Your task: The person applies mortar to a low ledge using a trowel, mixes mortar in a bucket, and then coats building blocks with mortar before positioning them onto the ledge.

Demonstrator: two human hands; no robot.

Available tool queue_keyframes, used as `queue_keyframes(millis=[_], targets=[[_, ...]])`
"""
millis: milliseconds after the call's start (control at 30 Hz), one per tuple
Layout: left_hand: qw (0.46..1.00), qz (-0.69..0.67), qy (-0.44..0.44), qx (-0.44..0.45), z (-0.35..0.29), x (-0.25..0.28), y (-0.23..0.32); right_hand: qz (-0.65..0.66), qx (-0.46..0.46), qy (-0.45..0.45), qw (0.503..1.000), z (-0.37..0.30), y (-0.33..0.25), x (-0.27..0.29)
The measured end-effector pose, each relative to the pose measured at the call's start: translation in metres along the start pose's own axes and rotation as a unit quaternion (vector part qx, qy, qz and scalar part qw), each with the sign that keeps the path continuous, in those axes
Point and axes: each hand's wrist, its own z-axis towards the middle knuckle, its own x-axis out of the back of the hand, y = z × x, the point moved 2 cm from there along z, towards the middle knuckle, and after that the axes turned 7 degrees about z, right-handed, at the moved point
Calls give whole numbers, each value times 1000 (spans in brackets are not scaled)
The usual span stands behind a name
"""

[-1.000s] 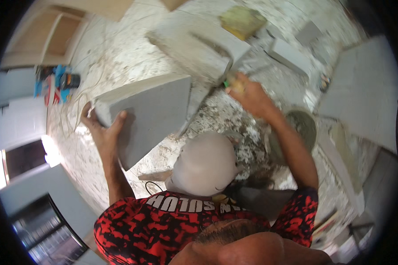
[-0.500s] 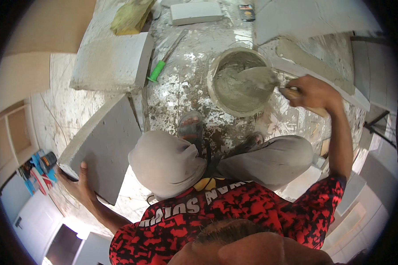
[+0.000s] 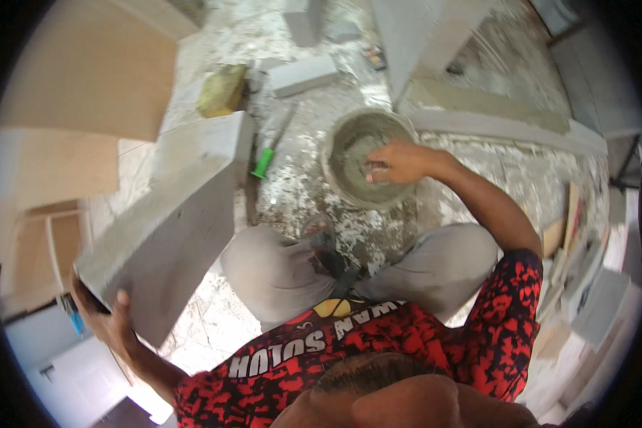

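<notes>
My left hand (image 3: 107,314) grips the lower outer corner of a large grey block (image 3: 175,274), thumb on the broad face and fingers behind the end. The block is tilted, its far end beside another pale block (image 3: 203,139). Over a round bucket (image 3: 329,171) of wet grey mortar (image 3: 360,153) is my right hand (image 3: 399,161), its fingers curled down. Whatever they hold is hidden beneath the hand, and no trowel can be made out.
A green-handled tool (image 3: 264,162) lies left of the bucket. Beyond it are a yellow bag-like thing (image 3: 222,90) and a pale block (image 3: 303,75). A low block course (image 3: 506,125) topped with mortar runs at right. Scraps and boards (image 3: 574,250) lie on the right.
My right hand has moved left from beside the bucket to over it; the trowel it held is out of sight. The block in my left hand has been raised. The view has shifted.
</notes>
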Motion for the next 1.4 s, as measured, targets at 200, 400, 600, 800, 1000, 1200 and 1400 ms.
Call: queue_keyframes(millis=[200, 400, 600, 800, 1000, 1200, 1400], targets=[[982, -148, 34, -116, 71, -8, 94, 334, 7, -67, 940, 30, -46, -4], [915, -351, -35, -196, 103, -77, 155, 626, 124, -18, 770, 18, -33, 14], [825, -472, -147, -275, 92, -147, 192, 719, 226, 243, 611, -62, -11, 7], [791, -500, -273, -222, 14, -233, 295, 670, 295, 594, 332, -157, 25, -16], [623, -512, -574, -140, -75, -311, 331, 494, 243, 811, 200, -280, 56, -59], [511, -361, -779, -33, -183, -426, 291, 366, 108, 870, 314, -396, 65, -118], [337, -409, -840, 114, -274, -490, 259, 239, -80, 885, 392, -413, 25, -111]])
